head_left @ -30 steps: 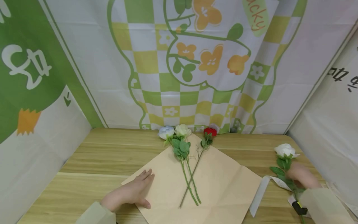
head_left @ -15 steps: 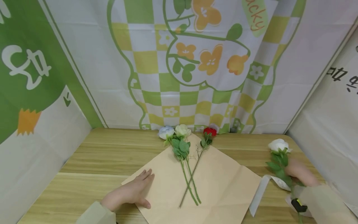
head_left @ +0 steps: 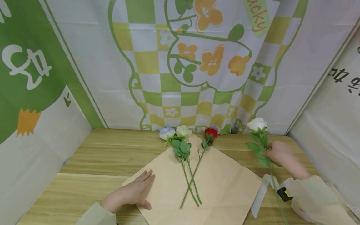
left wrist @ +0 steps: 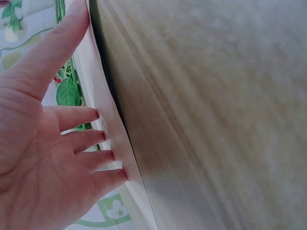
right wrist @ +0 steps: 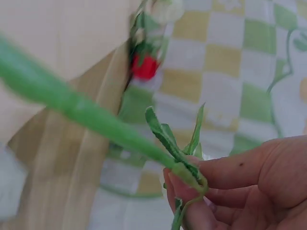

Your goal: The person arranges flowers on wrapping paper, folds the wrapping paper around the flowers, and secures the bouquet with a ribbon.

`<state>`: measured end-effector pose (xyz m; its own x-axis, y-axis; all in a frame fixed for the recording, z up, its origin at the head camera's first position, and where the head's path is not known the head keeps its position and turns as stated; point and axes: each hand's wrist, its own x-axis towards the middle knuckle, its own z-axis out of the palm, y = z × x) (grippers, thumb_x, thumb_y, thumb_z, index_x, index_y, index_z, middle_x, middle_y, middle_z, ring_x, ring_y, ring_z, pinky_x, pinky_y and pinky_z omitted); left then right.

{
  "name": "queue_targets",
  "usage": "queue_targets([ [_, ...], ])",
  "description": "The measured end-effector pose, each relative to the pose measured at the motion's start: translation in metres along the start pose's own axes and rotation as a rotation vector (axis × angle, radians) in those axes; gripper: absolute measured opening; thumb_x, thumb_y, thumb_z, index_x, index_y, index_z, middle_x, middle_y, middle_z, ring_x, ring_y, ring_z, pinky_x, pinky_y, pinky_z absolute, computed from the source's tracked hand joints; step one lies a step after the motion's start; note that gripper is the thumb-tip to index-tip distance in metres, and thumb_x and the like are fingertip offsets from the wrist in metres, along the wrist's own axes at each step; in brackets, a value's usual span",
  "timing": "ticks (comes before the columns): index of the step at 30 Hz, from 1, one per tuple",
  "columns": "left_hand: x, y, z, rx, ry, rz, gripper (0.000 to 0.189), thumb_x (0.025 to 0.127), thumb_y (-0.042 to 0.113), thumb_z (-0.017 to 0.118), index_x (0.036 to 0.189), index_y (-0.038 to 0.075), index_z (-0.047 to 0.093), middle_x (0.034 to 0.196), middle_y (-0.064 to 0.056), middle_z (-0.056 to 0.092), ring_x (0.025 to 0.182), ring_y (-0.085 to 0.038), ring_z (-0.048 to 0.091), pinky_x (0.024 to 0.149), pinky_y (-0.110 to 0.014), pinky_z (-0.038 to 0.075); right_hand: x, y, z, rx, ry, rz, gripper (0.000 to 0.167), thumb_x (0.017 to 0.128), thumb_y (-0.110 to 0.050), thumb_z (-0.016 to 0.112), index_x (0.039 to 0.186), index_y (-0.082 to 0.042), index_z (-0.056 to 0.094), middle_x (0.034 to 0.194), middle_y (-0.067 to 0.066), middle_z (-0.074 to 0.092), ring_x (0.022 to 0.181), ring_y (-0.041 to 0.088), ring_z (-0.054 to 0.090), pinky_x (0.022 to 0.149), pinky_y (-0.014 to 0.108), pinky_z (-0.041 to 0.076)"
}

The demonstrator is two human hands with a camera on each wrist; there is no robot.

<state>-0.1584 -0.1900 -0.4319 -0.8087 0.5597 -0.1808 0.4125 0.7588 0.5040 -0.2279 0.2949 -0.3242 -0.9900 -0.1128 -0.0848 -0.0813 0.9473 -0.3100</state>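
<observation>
Plainly, at the right of the frame, the right hand [head_left: 284, 156] is pinching the white rose [head_left: 260, 137] by its leafy stem — the bloom is sitting above the fingers. At lower left, the left hand [head_left: 132, 191] is resting on the brown paper's [head_left: 225, 181] left edge, fingers straight, thumb spread apart. At centre, blue [head_left: 167, 133], cream [head_left: 183, 132] and red roses [head_left: 211, 133] are lying with stems crossing. The white ribbon [head_left: 261, 195] at lower right is seemingly running behind the sleeve [head_left: 315, 200].

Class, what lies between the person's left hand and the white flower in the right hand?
In the head view: tan paper with three flower stems on it, then a strip of wooden table before the white flower.
</observation>
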Motion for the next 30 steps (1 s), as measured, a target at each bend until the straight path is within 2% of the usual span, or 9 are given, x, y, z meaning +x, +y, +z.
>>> queue_targets([
  [3,-0.001,0.002,-0.001,-0.002,0.0,-0.002,0.107,0.059,0.042,0.077,0.136,-0.013,0.026,0.143,-0.034,0.013,0.13,-0.052,0.011,0.1,-0.06,0.022,0.004,-0.021,0.003,-0.008,0.042,-0.034,0.033,0.081,-0.012,0.059,0.099,0.016,0.058,0.094,0.03,0.061,0.086,0.044,0.057,0.07,0.049,0.048],
  [8,-0.001,0.004,-0.001,0.005,0.003,-0.009,0.107,0.059,0.041,0.078,0.135,-0.014,0.027,0.143,-0.034,0.013,0.13,-0.051,0.011,0.1,-0.06,0.022,0.013,-0.055,0.01,0.038,0.124,-0.093,0.025,0.08,-0.01,0.061,0.093,0.012,0.063,0.09,0.026,0.064,0.083,0.042,0.059,0.069,0.047,0.048],
  [12,0.0,0.003,0.0,0.0,0.001,-0.015,0.107,0.058,0.04,0.078,0.135,-0.013,0.027,0.143,-0.033,0.013,0.13,-0.051,0.011,0.1,-0.06,0.022,0.019,-0.082,0.016,0.096,0.14,-0.106,0.028,0.08,-0.007,0.062,0.099,0.014,0.062,0.092,0.026,0.064,0.087,0.04,0.06,0.072,0.045,0.05],
  [15,0.0,0.002,0.001,0.007,0.003,-0.015,0.108,0.058,0.04,0.079,0.135,-0.014,0.026,0.143,-0.034,0.013,0.13,-0.051,0.011,0.1,-0.06,0.022,0.024,-0.1,0.02,0.126,0.152,-0.111,0.026,0.081,-0.006,0.062,0.098,0.013,0.064,0.087,0.023,0.065,0.078,0.032,0.06,0.069,0.041,0.05],
  [18,-0.001,0.002,0.001,0.013,0.006,-0.016,0.108,0.057,0.04,0.079,0.135,-0.014,0.027,0.142,-0.034,0.014,0.13,-0.051,0.012,0.1,-0.059,0.021,0.031,-0.114,0.023,0.155,0.158,-0.128,0.014,0.08,-0.005,0.063,0.077,0.009,0.064,0.062,0.011,0.058,0.055,0.017,0.048,0.056,0.031,0.045],
  [20,-0.001,0.002,0.001,0.012,0.004,-0.015,0.109,0.057,0.04,0.079,0.135,-0.014,0.026,0.142,-0.034,0.014,0.13,-0.051,0.012,0.101,-0.059,0.021,0.036,-0.122,0.027,0.178,0.152,-0.129,0.024,0.081,-0.005,0.062,0.059,0.0,0.054,0.05,0.001,0.043,0.046,0.01,0.035,0.048,0.024,0.036],
  [22,-0.001,0.002,0.001,0.012,0.004,-0.01,0.108,0.058,0.041,0.079,0.135,-0.014,0.027,0.142,-0.035,0.014,0.129,-0.052,0.012,0.1,-0.059,0.022,0.041,-0.127,0.031,0.202,0.147,-0.14,0.038,0.081,-0.004,0.062,0.052,-0.009,0.038,0.047,-0.004,0.027,0.042,0.007,0.023,0.045,0.021,0.028],
  [25,-0.001,0.002,0.0,0.013,0.004,-0.001,0.108,0.058,0.041,0.078,0.135,-0.015,0.027,0.142,-0.035,0.014,0.129,-0.052,0.012,0.1,-0.06,0.022,0.047,-0.134,0.038,0.223,0.152,-0.169,0.048,0.081,-0.004,0.062,0.052,-0.016,0.026,0.047,-0.006,0.017,0.042,0.007,0.017,0.044,0.02,0.023],
  [30,0.0,0.001,0.001,0.02,0.007,0.002,0.108,0.058,0.042,0.078,0.134,-0.015,0.027,0.142,-0.035,0.014,0.129,-0.052,0.012,0.1,-0.059,0.022,0.057,-0.145,0.049,0.239,0.179,-0.215,0.051,0.081,-0.002,0.062,0.054,-0.016,0.021,0.051,-0.005,0.013,0.045,0.009,0.013,0.046,0.022,0.021],
])
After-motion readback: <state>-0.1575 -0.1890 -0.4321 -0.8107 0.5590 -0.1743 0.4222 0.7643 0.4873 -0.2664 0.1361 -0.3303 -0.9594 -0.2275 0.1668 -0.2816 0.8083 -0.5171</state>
